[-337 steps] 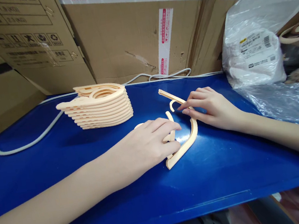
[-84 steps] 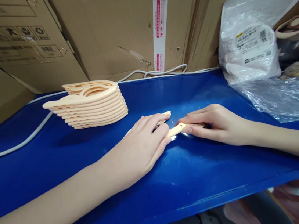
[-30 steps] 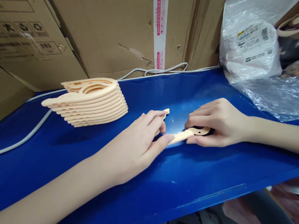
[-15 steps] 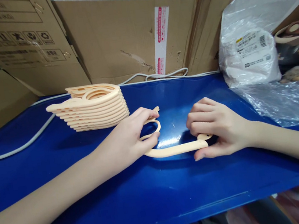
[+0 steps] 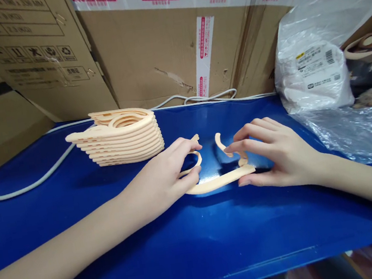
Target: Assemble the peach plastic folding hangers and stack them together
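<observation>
My left hand (image 5: 175, 164) is closed on one end of a beige plastic clothes hanger (image 5: 213, 183), thumb and fingers around its looped part, partly hidden by the hand. The hanger's long bar runs right across the blue table toward my right hand (image 5: 264, 151). There my thumb touches the bar's end, and a fingertip rests on a curved, hook-like part (image 5: 220, 141) standing above it. The right fingers are arched and somewhat spread around this end. Behind my left hand stands a neat stack of similar beige hangers (image 5: 124, 141).
Cardboard boxes (image 5: 145, 48) wall off the back of the blue table (image 5: 187, 245). A white cable (image 5: 40, 185) runs along the rear and left. At the right lie a plastic-wrapped white roll (image 5: 318, 70) and clear plastic film (image 5: 354, 129); a dark patterned object (image 5: 371, 58) sits beyond.
My right fingers have loosened and lifted from a tight grip round the hanger's end, and the curved hook-like part now shows. My left hand keeps its hold. The view has shifted slightly.
</observation>
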Action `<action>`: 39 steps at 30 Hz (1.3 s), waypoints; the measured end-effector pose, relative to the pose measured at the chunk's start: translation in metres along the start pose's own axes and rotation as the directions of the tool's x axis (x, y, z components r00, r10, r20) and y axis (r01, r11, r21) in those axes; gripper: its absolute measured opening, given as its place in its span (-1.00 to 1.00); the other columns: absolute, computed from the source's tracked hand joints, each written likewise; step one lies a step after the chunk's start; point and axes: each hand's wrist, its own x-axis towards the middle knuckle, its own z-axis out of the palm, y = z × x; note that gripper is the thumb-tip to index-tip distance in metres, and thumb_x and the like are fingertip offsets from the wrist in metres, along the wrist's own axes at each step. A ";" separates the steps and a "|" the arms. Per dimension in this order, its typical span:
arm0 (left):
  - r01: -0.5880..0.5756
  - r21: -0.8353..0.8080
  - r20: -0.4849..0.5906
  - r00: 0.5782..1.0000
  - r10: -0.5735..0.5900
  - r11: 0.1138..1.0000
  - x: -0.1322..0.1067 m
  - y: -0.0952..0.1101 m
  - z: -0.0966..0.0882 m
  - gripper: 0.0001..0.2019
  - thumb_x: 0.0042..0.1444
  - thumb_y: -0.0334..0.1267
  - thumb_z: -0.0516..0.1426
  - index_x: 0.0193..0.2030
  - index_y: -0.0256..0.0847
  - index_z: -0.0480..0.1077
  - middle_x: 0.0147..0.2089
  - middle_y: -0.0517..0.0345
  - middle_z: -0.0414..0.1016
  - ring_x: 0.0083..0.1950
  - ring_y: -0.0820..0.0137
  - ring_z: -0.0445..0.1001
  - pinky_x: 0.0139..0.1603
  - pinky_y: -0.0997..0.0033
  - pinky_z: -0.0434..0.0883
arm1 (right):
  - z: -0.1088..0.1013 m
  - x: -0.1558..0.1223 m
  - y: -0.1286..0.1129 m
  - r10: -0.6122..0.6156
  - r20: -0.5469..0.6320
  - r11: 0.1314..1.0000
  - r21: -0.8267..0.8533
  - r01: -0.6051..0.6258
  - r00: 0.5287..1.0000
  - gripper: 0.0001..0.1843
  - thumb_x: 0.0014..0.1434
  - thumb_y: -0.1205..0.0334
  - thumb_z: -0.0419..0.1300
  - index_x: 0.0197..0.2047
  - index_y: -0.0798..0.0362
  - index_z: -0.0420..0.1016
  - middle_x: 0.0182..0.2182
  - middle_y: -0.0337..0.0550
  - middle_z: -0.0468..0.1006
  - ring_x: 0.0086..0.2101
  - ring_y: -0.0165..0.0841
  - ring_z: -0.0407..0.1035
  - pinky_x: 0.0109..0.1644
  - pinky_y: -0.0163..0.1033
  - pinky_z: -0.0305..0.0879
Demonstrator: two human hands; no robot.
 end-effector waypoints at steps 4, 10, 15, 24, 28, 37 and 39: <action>-0.002 0.019 0.000 1.000 0.002 1.000 -0.002 0.001 0.001 -0.72 0.33 -0.21 -0.01 0.14 -0.15 0.27 0.16 0.08 0.37 0.15 0.29 0.42 0.15 0.33 0.39 | 0.001 0.000 -0.002 -0.009 0.030 1.000 0.029 0.008 1.000 -0.54 0.21 -0.15 0.19 -0.09 0.09 0.49 -0.22 -0.03 0.52 -0.25 -0.27 0.37 -0.18 -0.14 0.18; -0.003 0.055 0.025 1.000 0.001 0.998 -0.005 0.002 0.002 -0.69 0.33 -0.25 -0.04 0.18 -0.15 0.24 0.24 0.03 0.32 0.14 0.27 0.44 0.13 0.32 0.40 | 0.001 0.000 -0.007 -0.036 0.069 0.995 0.098 0.029 0.997 -0.62 0.23 -0.07 0.19 -0.10 0.08 0.51 -0.17 -0.04 0.57 -0.20 -0.27 0.40 -0.08 -0.14 0.20; -0.009 0.051 0.031 1.000 0.007 0.999 -0.008 -0.001 0.004 -0.66 0.29 -0.27 -0.01 0.19 -0.14 0.23 0.25 0.03 0.32 0.14 0.23 0.46 0.11 0.28 0.43 | 0.005 -0.001 -0.010 -0.066 0.135 0.983 0.179 0.041 0.989 -0.65 0.27 -0.02 0.17 -0.04 0.05 0.49 -0.11 -0.04 0.58 -0.13 -0.27 0.42 -0.06 -0.13 0.22; 0.028 -0.035 -0.013 1.000 -0.028 0.999 -0.007 0.000 0.005 -0.67 0.24 -0.27 0.03 0.14 -0.19 0.27 0.21 0.03 0.40 0.22 0.22 0.40 0.17 0.21 0.42 | 0.008 -0.002 -0.018 -0.106 0.150 0.931 0.363 0.045 0.983 -0.67 0.23 0.06 0.24 -0.03 0.09 0.47 -0.09 -0.04 0.58 -0.11 -0.32 0.41 0.00 -0.18 0.31; 0.050 -0.049 -0.010 0.999 -0.051 0.998 -0.007 0.002 0.005 -0.67 0.21 -0.28 0.04 0.12 -0.20 0.28 0.22 0.02 0.40 0.22 0.22 0.40 0.16 0.20 0.43 | 0.007 0.000 -0.021 -0.128 0.157 0.925 0.374 0.061 0.979 -0.69 0.24 0.08 0.22 -0.03 0.08 0.47 -0.11 -0.05 0.59 -0.11 -0.33 0.43 0.00 -0.20 0.34; 0.038 -0.018 -0.008 0.999 -0.038 0.999 -0.007 0.000 0.008 -0.69 0.20 -0.29 0.04 0.09 -0.15 0.31 0.21 0.07 0.40 0.20 0.23 0.41 0.18 0.19 0.40 | 0.008 -0.001 -0.022 -0.149 0.161 0.919 0.388 0.076 0.976 -0.69 0.25 0.12 0.23 -0.01 0.11 0.48 -0.08 -0.06 0.60 -0.10 -0.33 0.42 0.02 -0.20 0.33; 0.027 -0.008 -0.007 1.000 -0.027 1.000 -0.008 0.000 0.007 -0.69 0.21 -0.29 0.05 0.10 -0.16 0.31 0.19 0.08 0.41 0.20 0.24 0.41 0.18 0.19 0.39 | 0.008 -0.001 -0.022 -0.154 0.160 0.916 0.393 0.081 0.975 -0.71 0.25 0.16 0.22 0.00 0.11 0.48 -0.08 -0.07 0.60 -0.10 -0.33 0.41 0.02 -0.20 0.33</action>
